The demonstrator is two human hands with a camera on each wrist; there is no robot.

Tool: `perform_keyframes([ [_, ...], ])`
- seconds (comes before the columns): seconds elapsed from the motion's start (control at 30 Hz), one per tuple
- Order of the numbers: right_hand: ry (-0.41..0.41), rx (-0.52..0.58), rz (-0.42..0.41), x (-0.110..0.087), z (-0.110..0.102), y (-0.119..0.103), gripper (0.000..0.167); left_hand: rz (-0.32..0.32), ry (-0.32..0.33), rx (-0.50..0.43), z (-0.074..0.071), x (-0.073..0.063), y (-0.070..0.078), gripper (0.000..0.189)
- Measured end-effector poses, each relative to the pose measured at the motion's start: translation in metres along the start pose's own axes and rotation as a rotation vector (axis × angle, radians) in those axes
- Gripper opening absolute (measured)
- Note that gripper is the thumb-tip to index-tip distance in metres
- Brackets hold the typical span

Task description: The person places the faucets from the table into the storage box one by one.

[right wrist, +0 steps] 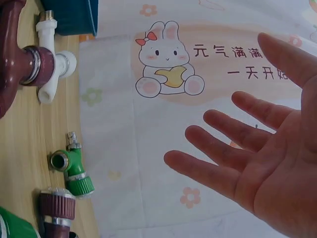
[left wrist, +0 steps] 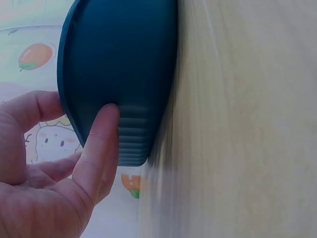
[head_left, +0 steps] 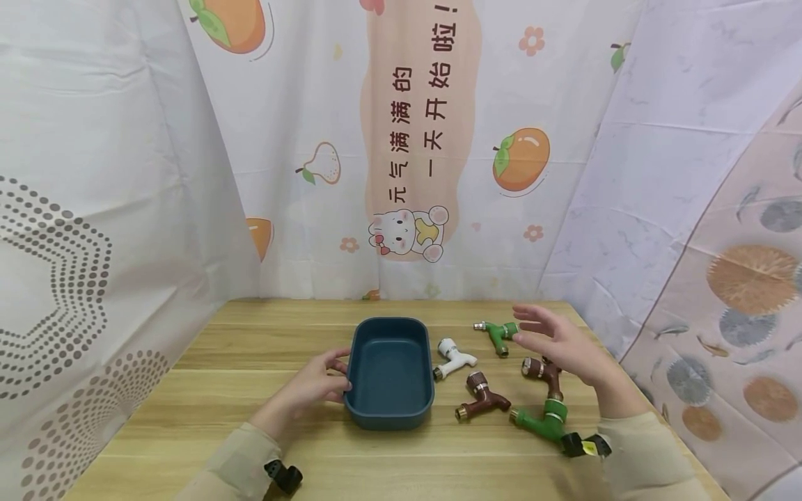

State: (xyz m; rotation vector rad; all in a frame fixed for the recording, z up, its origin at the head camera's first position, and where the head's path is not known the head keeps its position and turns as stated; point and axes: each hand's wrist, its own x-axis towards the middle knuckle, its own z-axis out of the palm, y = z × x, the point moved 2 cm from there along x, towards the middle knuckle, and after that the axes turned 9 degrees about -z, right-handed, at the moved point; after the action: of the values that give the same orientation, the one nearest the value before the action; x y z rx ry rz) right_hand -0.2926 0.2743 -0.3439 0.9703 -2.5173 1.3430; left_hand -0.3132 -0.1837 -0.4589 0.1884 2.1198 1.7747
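Note:
A dark blue rectangular bin (head_left: 390,420) stands upright on the table, its inside bare. My left hand (head_left: 316,383) is at its left side, fingertips touching the outer wall and rim, fingers extended rather than wrapped around it. Held in the air over the right of the table, my right hand (head_left: 560,341) has spread fingers and an unoccupied palm. Several plastic taps lie below and beside it: a green tap (head_left: 499,335) near its fingertips, a brown tap (head_left: 552,380) partly hidden under it, and another green tap (head_left: 540,423) closer to me.
Between the bin and the right hand lie a white tap (head_left: 456,360) and a second brown tap (head_left: 485,399). Bare wooden table (head_left: 250,348) stretches left of the bin. A printed curtain (head_left: 326,229) hangs at the back edge, with more curtains on both sides.

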Motion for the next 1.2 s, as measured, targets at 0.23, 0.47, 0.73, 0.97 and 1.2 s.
perform_keyframes([
  [0.23, -0.028, -0.122, 0.029, -0.006, -0.006, 0.007, 0.062, -0.005, 0.005, 0.005, 0.0, 0.0, 0.001, 0.076],
  [0.47, -0.063, -0.194, 0.075, -0.012, -0.012, 0.016, 0.065, -0.006, 0.011, 0.011, 0.0, -0.001, 0.003, 0.076],
  [0.73, -0.099, -0.249, 0.129, -0.016, -0.015, 0.025, 0.065, -0.004, 0.003, 0.011, -0.001, -0.001, 0.001, 0.077],
  [0.97, -0.15, -0.326, 0.13, -0.02, -0.015, 0.031, 0.062, -0.005, -0.001, 0.009, -0.001, 0.001, 0.0, 0.078],
  [1.2, -0.2, -0.393, 0.16, -0.025, -0.015, 0.033, 0.058, -0.005, 0.004, 0.01, -0.002, 0.001, 0.001, 0.077],
])
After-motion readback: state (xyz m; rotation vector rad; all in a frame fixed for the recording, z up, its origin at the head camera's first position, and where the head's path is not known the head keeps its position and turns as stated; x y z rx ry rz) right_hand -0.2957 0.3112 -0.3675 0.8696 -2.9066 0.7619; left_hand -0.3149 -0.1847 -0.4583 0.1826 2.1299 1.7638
